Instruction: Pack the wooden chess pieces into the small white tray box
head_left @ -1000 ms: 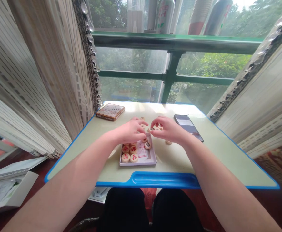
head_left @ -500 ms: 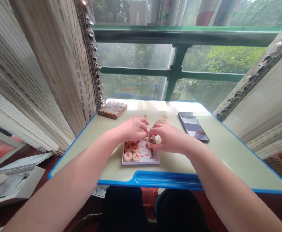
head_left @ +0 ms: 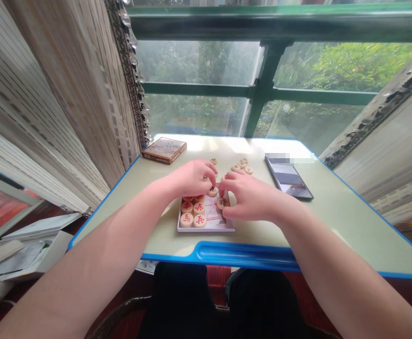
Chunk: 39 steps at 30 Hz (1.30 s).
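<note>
A shallow white box [head_left: 206, 230] lies in front of me, with red-lettered Chinese chess pieces [head_left: 199, 220] in two columns at its left and a folded paper with red lines [head_left: 211, 211] on its floor. My right hand [head_left: 250, 194] grips a black-lettered chess piece [head_left: 222, 202] between thumb and fingers at the box's right side. My left hand [head_left: 195, 176] reaches over the box's far part, its fingers closed on another black-lettered chess piece [head_left: 212, 190]. The far rows of the box are partly hidden by my left hand.
Several loose chess pieces [head_left: 242, 165] lie beyond my hands on the pale table [head_left: 333, 226]. A brown flat box [head_left: 164, 150] sits at the back left, a phone [head_left: 289, 178] at the right. A blue tray groove [head_left: 244, 254] runs along the near edge.
The view has tilted downward. My right hand has shifted slightly right with its piece, and the piece at my left fingertips now shows more clearly.
</note>
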### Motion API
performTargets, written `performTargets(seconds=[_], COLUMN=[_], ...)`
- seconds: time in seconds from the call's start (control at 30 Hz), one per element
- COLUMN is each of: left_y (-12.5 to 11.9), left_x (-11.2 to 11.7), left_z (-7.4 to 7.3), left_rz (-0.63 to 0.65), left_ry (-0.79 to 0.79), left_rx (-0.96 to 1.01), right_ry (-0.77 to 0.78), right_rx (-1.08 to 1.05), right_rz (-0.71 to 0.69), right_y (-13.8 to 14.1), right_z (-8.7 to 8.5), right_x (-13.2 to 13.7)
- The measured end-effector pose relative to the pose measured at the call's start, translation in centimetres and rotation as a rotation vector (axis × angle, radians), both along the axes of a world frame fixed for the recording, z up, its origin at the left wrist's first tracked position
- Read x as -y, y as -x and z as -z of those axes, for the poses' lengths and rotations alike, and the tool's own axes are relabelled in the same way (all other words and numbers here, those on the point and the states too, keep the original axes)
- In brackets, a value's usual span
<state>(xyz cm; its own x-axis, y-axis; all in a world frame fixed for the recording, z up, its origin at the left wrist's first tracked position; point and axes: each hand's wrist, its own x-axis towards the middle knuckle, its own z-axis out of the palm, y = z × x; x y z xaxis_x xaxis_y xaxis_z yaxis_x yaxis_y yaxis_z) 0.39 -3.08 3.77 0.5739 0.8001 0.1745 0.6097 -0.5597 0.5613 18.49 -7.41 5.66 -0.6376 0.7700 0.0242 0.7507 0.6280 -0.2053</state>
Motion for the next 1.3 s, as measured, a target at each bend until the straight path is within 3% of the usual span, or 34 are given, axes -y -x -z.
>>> performTargets(seconds=[0.27,0.6,1.0,1.3], left_y=[-0.1,0.0,0.1,0.2], left_x=[0.3,0.1,0.2,0.5], left_z=[-0.6,-0.3,-0.5,-1.0], left_rz=[0.007,0.023,0.046,0.049], left_ry=[-0.072,-0.11,0.026,-0.088], left_rx=[-0.127,-0.133,-0.117,-0.126], right_ry=[0.02,-0.071,-0.163,-0.2], right_rx=[0.034,0.038,0.074,-0.023], right_rz=[-0.017,-0.043,0.118,0.093], right_y=[0.2,-0.1,0.6,0.0], right_z=[-0.3,0.4,1.0,1.6], right_x=[0.1,-0.3,-1.3,-1.7])
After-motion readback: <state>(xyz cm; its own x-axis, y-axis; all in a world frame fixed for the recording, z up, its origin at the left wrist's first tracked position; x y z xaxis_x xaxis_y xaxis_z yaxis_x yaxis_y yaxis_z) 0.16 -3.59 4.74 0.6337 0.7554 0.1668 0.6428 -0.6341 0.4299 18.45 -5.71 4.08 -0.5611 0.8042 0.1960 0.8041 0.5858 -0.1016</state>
